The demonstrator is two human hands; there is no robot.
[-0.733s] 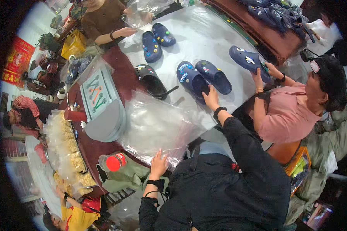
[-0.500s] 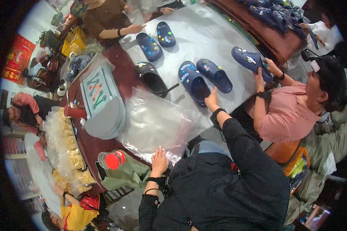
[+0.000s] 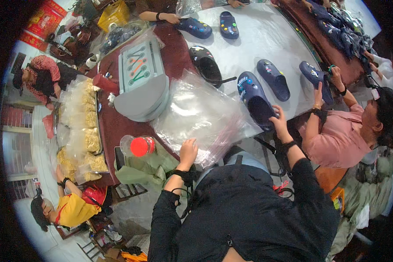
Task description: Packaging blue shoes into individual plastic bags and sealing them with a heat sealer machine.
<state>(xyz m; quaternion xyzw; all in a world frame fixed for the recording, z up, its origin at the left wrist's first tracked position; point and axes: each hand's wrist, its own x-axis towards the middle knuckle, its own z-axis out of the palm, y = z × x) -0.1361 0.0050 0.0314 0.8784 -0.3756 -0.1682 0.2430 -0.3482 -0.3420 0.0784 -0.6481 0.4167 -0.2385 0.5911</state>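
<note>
My right hand [image 3: 278,121] grips the heel of a dark blue clog [image 3: 253,99] decorated with small charms, resting on the white table [image 3: 257,41]. My left hand [image 3: 188,150] rests on the near edge of a stack of clear plastic bags [image 3: 201,115], fingers curled over it. A second blue clog [image 3: 273,79] lies just beyond the first. A black clog [image 3: 206,66] with a strap sits past the bags.
A person in pink at my right holds another blue clog [image 3: 313,76]. Two more blue clogs [image 3: 209,27] lie far across by another person's hand. A grey stack of trays [image 3: 142,85], a red-lidded jar [image 3: 137,146] and bags of yellow pieces [image 3: 81,131] stand left.
My right hand has closed on the heel of the near blue clog and drawn it toward me. My left hand has slid up onto the edge of the plastic bags.
</note>
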